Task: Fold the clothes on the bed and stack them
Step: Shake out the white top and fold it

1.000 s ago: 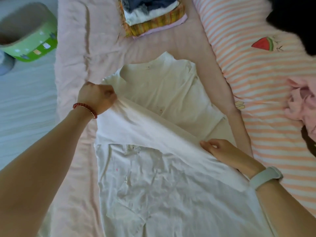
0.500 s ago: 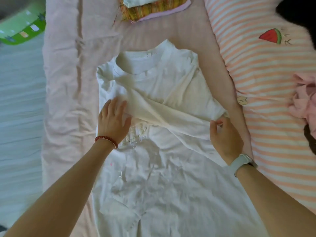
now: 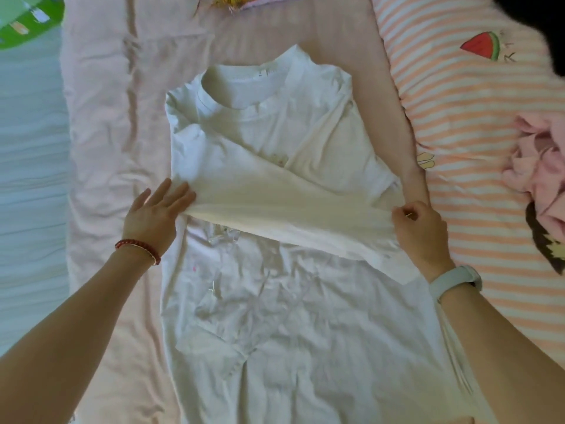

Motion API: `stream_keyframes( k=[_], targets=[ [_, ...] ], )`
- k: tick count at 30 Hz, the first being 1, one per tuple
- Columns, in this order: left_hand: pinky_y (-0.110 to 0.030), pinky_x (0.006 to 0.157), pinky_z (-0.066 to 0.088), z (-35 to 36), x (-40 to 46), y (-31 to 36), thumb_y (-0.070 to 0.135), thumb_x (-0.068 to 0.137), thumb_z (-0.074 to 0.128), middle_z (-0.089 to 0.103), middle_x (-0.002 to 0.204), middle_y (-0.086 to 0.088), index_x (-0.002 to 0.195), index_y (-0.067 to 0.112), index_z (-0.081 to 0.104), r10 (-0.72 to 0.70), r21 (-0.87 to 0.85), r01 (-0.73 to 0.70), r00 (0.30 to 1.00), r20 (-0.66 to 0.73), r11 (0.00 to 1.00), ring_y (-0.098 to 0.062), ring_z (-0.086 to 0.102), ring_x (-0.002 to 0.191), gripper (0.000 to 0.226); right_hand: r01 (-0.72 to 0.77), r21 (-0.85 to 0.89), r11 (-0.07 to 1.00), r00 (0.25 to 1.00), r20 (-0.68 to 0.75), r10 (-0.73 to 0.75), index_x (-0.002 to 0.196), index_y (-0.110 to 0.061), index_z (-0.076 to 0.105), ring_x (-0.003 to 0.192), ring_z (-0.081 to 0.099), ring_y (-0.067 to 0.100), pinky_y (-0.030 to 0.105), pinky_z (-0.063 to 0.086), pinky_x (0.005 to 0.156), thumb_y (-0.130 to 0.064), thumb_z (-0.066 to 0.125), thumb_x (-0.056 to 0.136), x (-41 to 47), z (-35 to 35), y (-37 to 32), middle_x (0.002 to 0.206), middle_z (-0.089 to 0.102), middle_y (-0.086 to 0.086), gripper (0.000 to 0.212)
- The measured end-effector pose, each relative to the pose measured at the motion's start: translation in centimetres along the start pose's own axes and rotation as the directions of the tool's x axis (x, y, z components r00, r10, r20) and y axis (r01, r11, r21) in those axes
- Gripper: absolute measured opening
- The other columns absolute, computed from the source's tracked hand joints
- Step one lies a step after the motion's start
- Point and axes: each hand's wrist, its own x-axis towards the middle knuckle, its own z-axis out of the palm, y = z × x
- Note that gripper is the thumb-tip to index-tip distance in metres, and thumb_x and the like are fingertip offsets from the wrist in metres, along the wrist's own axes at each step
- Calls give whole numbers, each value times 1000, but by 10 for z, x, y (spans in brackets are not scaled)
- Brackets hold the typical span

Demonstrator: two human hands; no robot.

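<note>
Hands (image 3: pixel 153 215) (image 3: pixel 420 231) on crumpled white shirt (image 3: pixel 275 301)

A home bedroom: pink bed sheet (image 3: pixel 101 117) mid-frame, striped watermelon-print quilt (image 3: pixel 458 117) at right, white t-shirt (image 3: pixel 275 301) spread flat.

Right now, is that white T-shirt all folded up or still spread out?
Partly folded. The white T-shirt has a sleeve folded across its chest, held between the left hand and right hand; its lower body still lies spread.

White shirt (image 3: pixel 275 166) on pink bed (image 3: pixel 101 133), left hand (image 3: pixel 154 214) flat, right hand (image 3: pixel 420 231) pinching fold
</note>
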Motion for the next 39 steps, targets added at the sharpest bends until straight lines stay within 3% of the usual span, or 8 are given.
stream_keyframes(
  k=[3, 8, 16, 20, 23, 30, 33, 39],
  targets=[
    [-51, 113, 0, 3, 1, 11, 17, 86, 50, 4, 158, -1, 145, 25, 28, -46, 112, 26, 984, 172, 993, -25, -1, 145, 64, 119, -387, 915, 990, -25, -139, 95, -5, 60, 86, 53, 35, 39, 42, 69, -17, 49, 91, -2, 6, 0, 95, 61, 15, 17],
    [-51, 114, 12, 6, 26, 33, 34, 92, 49, 21, 154, -7, 141, 19, 39, 111, -74, -112, 994, -14, 991, -27, 10, 144, 52, 618, -463, 635, 767, 178, -617, 113, -6, 62, 113, 53, 37, 58, 37, 96, -18, 39, 84, -24, 35, -11, 119, 57, 18, 39],
    [-57, 113, -1, 14, 103, 18, 59, 91, 29, -17, 156, -1, 148, 34, -4, -303, -182, 390, 876, 375, 902, -34, -16, 141, 71, 719, -516, 466, 694, 567, -444, 146, -31, 25, 144, 9, 31, 63, 6, 110, -43, 19, 91, -16, 81, -5, 156, 11, 8, 56],
    [-67, 106, -2, 9, 98, 42, 47, 90, 40, 14, 155, -9, 142, 23, 29, -356, -168, 357, 934, 37, 919, -36, -1, 143, 58, 726, -426, 541, 685, 368, -629, 120, -20, 58, 118, 51, 28, 47, 30, 94, -33, 37, 87, -5, 75, -23, 131, 53, 8, 41],
    [-65, 107, 2, 4, 104, 53, 32, 89, 49, 28, 147, -16, 132, 17, 43, -255, -123, 231, 935, -248, 965, -35, 13, 141, 46, 700, -429, 571, 678, 148, -720, 113, -13, 60, 108, 53, 27, 41, 28, 88, -21, 39, 86, 36, 70, -53, 119, 59, 9, 35],
    [-56, 113, 6, -4, 169, -2, 31, 98, 34, -8, 157, -1, 149, 27, 0, -450, -295, 414, 890, -65, 861, -27, -9, 144, 61, 550, -531, 645, 818, 186, -544, 146, -12, 23, 135, 24, 29, 44, 30, 99, -19, 41, 94, 151, 73, -133, 155, 16, 3, 55],
    [-47, 115, 10, -11, 189, -14, 32, 96, 41, -9, 157, -5, 149, 26, 0, -483, -503, 419, 876, 3, 756, -33, -1, 143, 67, 417, -369, 831, 909, 165, -383, 148, -10, 11, 140, 11, 30, 44, 21, 108, -25, 36, 98, 179, 80, -160, 158, 3, 3, 57],
    [-41, 106, 29, -22, 213, -16, 37, 91, 48, 37, 143, -16, 149, 22, 14, -586, -627, 476, 809, 38, 617, -40, 34, 129, 68, 209, -231, 950, 965, 206, -162, 148, -17, 10, 137, 15, 28, 44, 20, 109, -32, 33, 99, 192, 101, -177, 154, 20, 5, 57]
  ],
)
